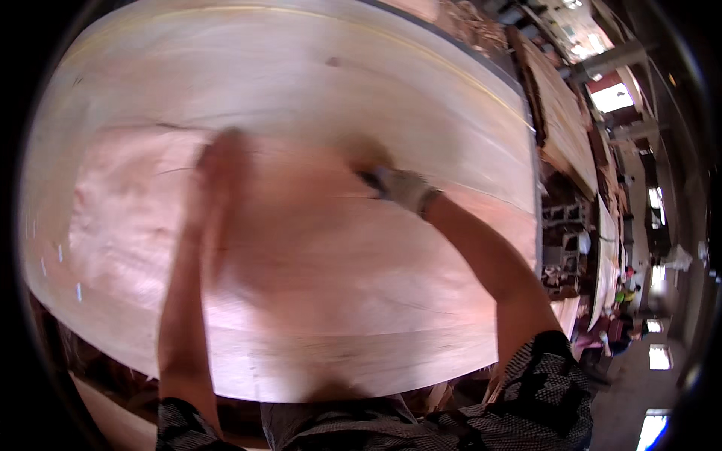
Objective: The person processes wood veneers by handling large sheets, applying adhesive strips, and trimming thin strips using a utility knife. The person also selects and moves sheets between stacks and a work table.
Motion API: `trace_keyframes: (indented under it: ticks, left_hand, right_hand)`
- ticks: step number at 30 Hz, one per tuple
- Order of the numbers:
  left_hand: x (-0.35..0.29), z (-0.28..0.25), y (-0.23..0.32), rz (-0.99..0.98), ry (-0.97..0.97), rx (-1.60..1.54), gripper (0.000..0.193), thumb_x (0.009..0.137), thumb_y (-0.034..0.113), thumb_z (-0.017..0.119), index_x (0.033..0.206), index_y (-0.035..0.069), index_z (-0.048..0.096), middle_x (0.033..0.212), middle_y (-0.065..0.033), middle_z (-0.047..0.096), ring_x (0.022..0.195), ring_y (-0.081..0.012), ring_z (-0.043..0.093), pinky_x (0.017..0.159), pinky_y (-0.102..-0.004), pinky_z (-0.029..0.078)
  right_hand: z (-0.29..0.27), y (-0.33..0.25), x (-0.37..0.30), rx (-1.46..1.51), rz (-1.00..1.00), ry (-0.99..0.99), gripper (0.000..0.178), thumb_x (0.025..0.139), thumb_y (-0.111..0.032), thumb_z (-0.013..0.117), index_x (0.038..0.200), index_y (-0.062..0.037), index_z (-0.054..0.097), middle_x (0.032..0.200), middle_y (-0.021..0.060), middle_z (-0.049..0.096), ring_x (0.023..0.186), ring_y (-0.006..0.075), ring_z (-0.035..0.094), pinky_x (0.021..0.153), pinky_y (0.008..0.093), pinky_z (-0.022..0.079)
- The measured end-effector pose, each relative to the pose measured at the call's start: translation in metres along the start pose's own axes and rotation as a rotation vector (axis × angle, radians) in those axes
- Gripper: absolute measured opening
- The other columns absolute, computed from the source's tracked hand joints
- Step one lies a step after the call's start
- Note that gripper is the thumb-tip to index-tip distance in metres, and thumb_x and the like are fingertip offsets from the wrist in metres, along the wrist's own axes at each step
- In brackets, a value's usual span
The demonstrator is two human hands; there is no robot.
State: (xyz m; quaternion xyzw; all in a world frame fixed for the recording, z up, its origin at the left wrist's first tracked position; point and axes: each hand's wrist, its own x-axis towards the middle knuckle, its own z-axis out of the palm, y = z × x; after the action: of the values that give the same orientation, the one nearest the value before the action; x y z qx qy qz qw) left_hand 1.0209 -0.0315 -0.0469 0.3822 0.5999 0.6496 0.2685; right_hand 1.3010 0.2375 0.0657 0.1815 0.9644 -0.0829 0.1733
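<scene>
A pinkish sheet that looks like wood veneer (316, 278) lies over a larger pale sheet (263, 68) on the work surface. Motion smears my left hand (224, 161), which is over the veneer's far edge, left of the middle; its fingers cannot be made out. Farther right, my right hand (406, 189) wears a pale glove and is closed. At its fingers shows a small dark thing (370, 180), too blurred to name, close to the line where the pink veneer meets the pale sheet.
A dark edge borders the work surface on its far and right sides. Beyond it, to the right, are stacked wooden sheets (560, 113) and hollow grey blocks (564, 240). Wood scraps (474, 30) lie at the far side. Other people (613, 334) are in the background at right.
</scene>
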Motion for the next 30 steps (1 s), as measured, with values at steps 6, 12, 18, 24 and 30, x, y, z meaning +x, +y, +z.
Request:
trace_keyframes:
  ticks: [6, 12, 18, 24, 30]
  left_hand:
    - [-0.009, 0.252, 0.05, 0.258, 0.099, 1.096, 0.041, 0.087, 0.014, 0.04, 0.127, 0.007, 0.04, 0.131, -0.0115, 0.039, 0.12, -0.0292, 0.037, 0.1, -0.0431, 0.028]
    - [-0.009, 0.254, 0.074, 0.222, 0.011, 1.235, 0.041, 0.082, 0.009, 0.042, 0.123, 0.007, 0.046, 0.128, -0.0129, 0.041, 0.12, -0.0305, 0.037, 0.1, -0.0426, 0.027]
    - [-0.015, 0.25, 0.076, 0.189, 0.0, 1.26, 0.04, 0.082, 0.001, 0.04, 0.122, 0.006, 0.046, 0.129, -0.0123, 0.041, 0.121, -0.0291, 0.036, 0.1, -0.0373, 0.029]
    - [0.002, 0.266, 0.062, 0.254, -0.048, 1.248, 0.042, 0.084, 0.006, 0.038, 0.126, 0.007, 0.043, 0.133, -0.0106, 0.038, 0.124, -0.027, 0.033, 0.103, -0.036, 0.025]
    - [-0.017, 0.243, 0.067, 0.187, -0.032, 1.337, 0.043, 0.084, 0.008, 0.039, 0.126, 0.007, 0.041, 0.133, -0.0106, 0.037, 0.124, -0.0272, 0.033, 0.103, -0.0367, 0.025]
  right_hand:
    - [-0.008, 0.035, -0.015, 0.123, 0.076, -0.141, 0.03, 0.085, -0.023, 0.045, 0.111, -0.0097, 0.047, 0.109, 0.0166, 0.056, 0.097, 0.0326, 0.055, 0.081, 0.0414, 0.043]
    - [0.04, 0.252, -0.164, -0.08, 0.159, -0.109, 0.023, 0.086, -0.029, 0.045, 0.099, -0.0112, 0.047, 0.081, 0.0162, 0.061, 0.072, 0.0312, 0.061, 0.061, 0.0415, 0.047]
    - [0.101, 0.423, -0.326, -0.111, 0.52, -0.172, 0.028, 0.084, -0.032, 0.048, 0.099, -0.0081, 0.047, 0.076, 0.0174, 0.06, 0.076, 0.035, 0.059, 0.066, 0.0444, 0.047]
    - [0.187, 0.532, -0.536, -0.569, 0.691, 0.251, 0.043, 0.078, -0.029, 0.057, 0.114, -0.0083, 0.047, 0.106, 0.0186, 0.053, 0.09, 0.0346, 0.055, 0.073, 0.0404, 0.046]
    - [0.1, 0.452, -0.369, 0.061, 0.586, 0.488, 0.047, 0.073, -0.037, 0.064, 0.11, -0.0108, 0.05, 0.106, 0.0164, 0.052, 0.089, 0.0362, 0.054, 0.073, 0.0436, 0.045]
